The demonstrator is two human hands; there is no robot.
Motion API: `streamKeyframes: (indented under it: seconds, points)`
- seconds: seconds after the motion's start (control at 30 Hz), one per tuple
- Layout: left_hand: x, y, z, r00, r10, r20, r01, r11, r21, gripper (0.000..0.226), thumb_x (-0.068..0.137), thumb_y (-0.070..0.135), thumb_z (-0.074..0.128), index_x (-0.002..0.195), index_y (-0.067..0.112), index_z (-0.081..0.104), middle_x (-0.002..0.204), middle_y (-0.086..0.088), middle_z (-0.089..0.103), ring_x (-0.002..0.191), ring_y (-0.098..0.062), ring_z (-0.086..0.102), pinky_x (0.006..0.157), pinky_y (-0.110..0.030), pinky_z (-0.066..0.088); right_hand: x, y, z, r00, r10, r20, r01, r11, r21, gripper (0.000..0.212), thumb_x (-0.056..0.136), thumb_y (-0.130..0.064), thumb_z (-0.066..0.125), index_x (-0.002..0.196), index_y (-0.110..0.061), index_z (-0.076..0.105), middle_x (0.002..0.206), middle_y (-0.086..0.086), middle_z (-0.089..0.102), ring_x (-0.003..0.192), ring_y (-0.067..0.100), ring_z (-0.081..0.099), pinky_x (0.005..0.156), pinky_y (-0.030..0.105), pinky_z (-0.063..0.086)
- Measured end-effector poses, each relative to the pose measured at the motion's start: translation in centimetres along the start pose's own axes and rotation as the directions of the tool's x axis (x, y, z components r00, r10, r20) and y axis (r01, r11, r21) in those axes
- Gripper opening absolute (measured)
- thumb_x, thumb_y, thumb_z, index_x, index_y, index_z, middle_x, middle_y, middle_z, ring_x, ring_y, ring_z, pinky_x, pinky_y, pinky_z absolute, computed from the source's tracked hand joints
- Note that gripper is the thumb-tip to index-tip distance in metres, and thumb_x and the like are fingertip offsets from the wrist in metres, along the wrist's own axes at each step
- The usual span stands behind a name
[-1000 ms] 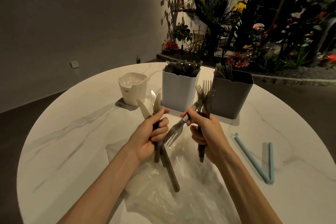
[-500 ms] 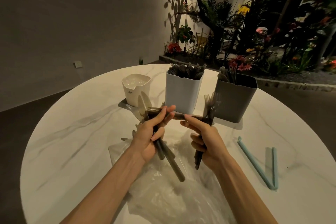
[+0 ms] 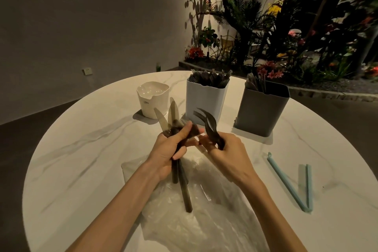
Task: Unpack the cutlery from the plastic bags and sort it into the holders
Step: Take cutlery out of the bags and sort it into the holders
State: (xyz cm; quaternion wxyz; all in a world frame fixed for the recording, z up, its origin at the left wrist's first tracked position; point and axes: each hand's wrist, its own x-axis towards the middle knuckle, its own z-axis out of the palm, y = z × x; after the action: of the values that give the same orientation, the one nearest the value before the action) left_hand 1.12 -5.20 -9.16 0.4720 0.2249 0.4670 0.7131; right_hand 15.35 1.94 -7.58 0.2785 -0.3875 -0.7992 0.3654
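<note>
Nearest me the plastic bag lies flattened and crumpled on the table, and I cannot make out any cutlery left inside it, so I judge this bag unpacked. Just above it my left hand is wrapped round a bunch of knives — blades fanned upward, dark handles hanging down over the bag. My right hand meets it fingertip to fingertip and grips a few forks, their tines blurred and tipped left toward the knives. Both wrists are raised clear of the table. To the right an opened blue bag clip lies in a V. Farther off stand three holders: a small white cup that shows no cutlery from here, a white holder packed with forks, and a grey holder with a few pieces — what kind, I cannot tell. Most sorting looks done; these two handfuls still need dropping in.
</note>
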Motion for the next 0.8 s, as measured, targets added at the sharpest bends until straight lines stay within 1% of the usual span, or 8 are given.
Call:
streamKeyframes:
  seconds: [0.1, 0.2, 0.33, 0.43, 0.53, 0.63, 0.73, 0.8]
  points:
    - [-0.1, 0.4, 0.0, 1.000, -0.004, 0.021, 0.006, 0.997, -0.076, 0.032, 0.103, 0.026, 0.053, 0.110, -0.003, 0.065, 0.116, -0.016, 0.074, 0.052, -0.006, 0.062, 0.035, -0.013, 0.026, 0.3, 0.5, -0.6, 0.996, 0.004, -0.087, 0.005, 0.994, 0.108, 0.015, 0.101, -0.010, 0.053, 0.099, -0.023, 0.061, 0.088, -0.009, 0.064, 0.076, 0.012, 0.061, 0.071, 0.017, 0.050]
    - [0.1, 0.6, -0.6, 0.998, -0.014, 0.056, 0.028, 0.966, -0.256, 0.023, 0.105, 0.022, 0.049, 0.097, 0.005, 0.062, 0.126, -0.017, 0.069, 0.082, -0.012, 0.073, 0.033, -0.013, 0.026, 0.7, 1.2, -1.3, 0.981, 0.046, -0.187, -0.009, 0.981, 0.196, 0.015, 0.103, -0.006, 0.046, 0.103, -0.018, 0.054, 0.087, 0.003, 0.061, 0.070, 0.019, 0.060, 0.062, 0.025, 0.054]
    - [0.5, 0.8, -1.2, 0.999, 0.011, 0.031, 0.005, 0.890, -0.456, 0.027, 0.104, 0.030, 0.050, 0.089, 0.009, 0.058, 0.129, -0.016, 0.068, 0.103, -0.018, 0.073, 0.031, -0.013, 0.025, 0.7, 0.8, -1.2, 0.980, 0.067, -0.186, 0.005, 0.933, 0.360, 0.020, 0.105, -0.030, 0.049, 0.092, -0.018, 0.059, 0.072, -0.003, 0.055, 0.064, 0.011, 0.050, 0.061, 0.027, 0.046]
    - [0.3, 0.9, -1.3, 0.997, 0.003, 0.079, 0.038, 0.863, -0.504, 0.027, 0.104, 0.033, 0.048, 0.091, 0.011, 0.056, 0.129, -0.010, 0.069, 0.082, -0.009, 0.074, 0.034, -0.011, 0.021, 0.1, -0.6, -0.4, 0.991, 0.121, -0.065, -0.090, 0.929, 0.358, 0.040, 0.084, -0.059, 0.065, 0.079, -0.019, 0.068, 0.056, -0.013, 0.058, 0.053, 0.006, 0.054, 0.056, 0.016, 0.041]
    - [0.1, 0.9, -1.0, 0.975, -0.043, 0.219, 0.127, 0.913, -0.387, 0.025, 0.105, 0.026, 0.047, 0.097, 0.006, 0.059, 0.134, -0.012, 0.065, 0.058, -0.003, 0.064, 0.030, -0.010, 0.026, 0.0, -0.7, 0.3, 0.982, 0.152, -0.113, -0.089, 0.897, 0.434, 0.029, 0.086, -0.050, 0.072, 0.079, -0.022, 0.070, 0.058, -0.007, 0.057, 0.054, 0.012, 0.053, 0.055, 0.018, 0.043]
    - [-0.2, 0.7, -0.3, 0.956, -0.132, 0.264, 0.184, 0.965, -0.184, 0.032, 0.102, 0.027, 0.053, 0.117, 0.002, 0.064, 0.126, -0.011, 0.067, 0.041, -0.003, 0.041, 0.030, -0.011, 0.028, 0.3, -0.8, -0.1, 0.955, 0.241, -0.175, -0.074, 0.761, 0.644, 0.029, 0.096, -0.037, 0.064, 0.079, -0.014, 0.066, 0.058, -0.003, 0.052, 0.054, 0.007, 0.046, 0.053, 0.020, 0.040]
    - [-0.2, 0.8, -0.1, 0.936, -0.193, 0.296, 0.242, 0.960, -0.140, 0.048, 0.094, 0.029, 0.069, 0.131, 0.000, 0.060, 0.088, -0.004, 0.058, 0.043, -0.004, 0.025, 0.035, -0.013, 0.023, 0.7, -0.6, -1.4, 0.931, 0.293, -0.217, -0.044, 0.681, 0.731, 0.031, 0.100, -0.035, 0.059, 0.084, -0.009, 0.063, 0.061, 0.000, 0.044, 0.051, 0.007, 0.035, 0.047, 0.019, 0.033]
    - [0.0, 0.7, -0.2, 0.926, -0.220, 0.307, 0.289, 0.936, -0.202, 0.046, 0.087, 0.019, 0.069, 0.127, -0.003, 0.063, 0.082, -0.006, 0.051, 0.052, -0.006, 0.025, 0.040, -0.017, 0.025, 0.8, -0.3, -2.0, 0.945, 0.268, -0.188, -0.054, 0.695, 0.717, 0.031, 0.101, -0.033, 0.057, 0.079, -0.010, 0.056, 0.057, -0.002, 0.039, 0.050, 0.008, 0.032, 0.045, 0.020, 0.030]
